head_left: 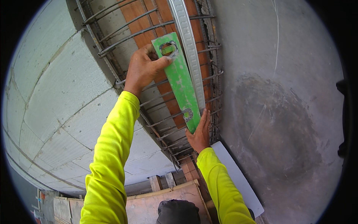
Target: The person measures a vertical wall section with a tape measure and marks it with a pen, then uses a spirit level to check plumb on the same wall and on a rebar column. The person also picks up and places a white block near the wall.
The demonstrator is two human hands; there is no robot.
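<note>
A green spirit level (179,82), spotted with grey mortar, lies lengthwise along a long silvery metal profile (189,44) with a row of slots. My left hand (144,69) is closed on the level's far end, thumb on its face beside the opening there. At the near end my right hand (200,132) is closed around the level's lower edge, its fingers reaching up beside the metal profile. Whether those fingers also press on the profile, I cannot tell. Under both runs a cage of ribbed steel bars (149,28) over an orange-brown board (136,13).
A pale block wall (71,78) stands on the left, a smooth grey concrete surface (276,112) on the right. A white panel (240,179) lies near my right forearm. Below are brown boards (149,209) and a dark rounded thing (178,213). Bar ends jut out along the cage.
</note>
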